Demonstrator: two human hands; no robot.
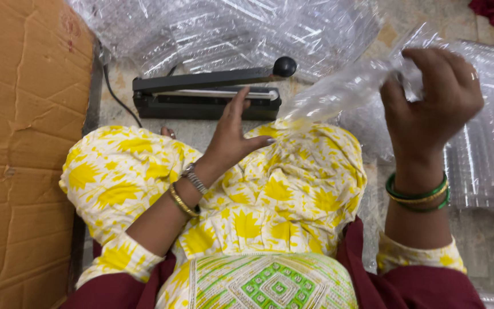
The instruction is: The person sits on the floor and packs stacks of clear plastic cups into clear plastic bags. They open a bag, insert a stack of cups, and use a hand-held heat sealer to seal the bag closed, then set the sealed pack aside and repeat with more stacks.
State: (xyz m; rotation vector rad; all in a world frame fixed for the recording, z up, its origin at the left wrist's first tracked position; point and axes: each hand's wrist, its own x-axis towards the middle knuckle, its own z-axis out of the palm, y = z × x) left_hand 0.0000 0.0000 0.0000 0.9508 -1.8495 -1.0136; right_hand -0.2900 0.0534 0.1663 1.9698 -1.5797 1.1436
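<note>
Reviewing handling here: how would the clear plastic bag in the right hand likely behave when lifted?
Probably floppy: the clear plastic bag sags from the right hand. Likely very light, since pinched fingers carry it. Its glossy film may be slippery.

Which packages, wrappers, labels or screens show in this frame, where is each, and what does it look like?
Clear crinkled plastic bag: held up in the right hand, right of centre.
Heap of clear plastic bags: along the top, behind the black heat sealer.
Stack of clear ribbed plastic packs: right edge.
Flat brown cardboard sheet: left side, creased.
No labels or screens visible.
</note>
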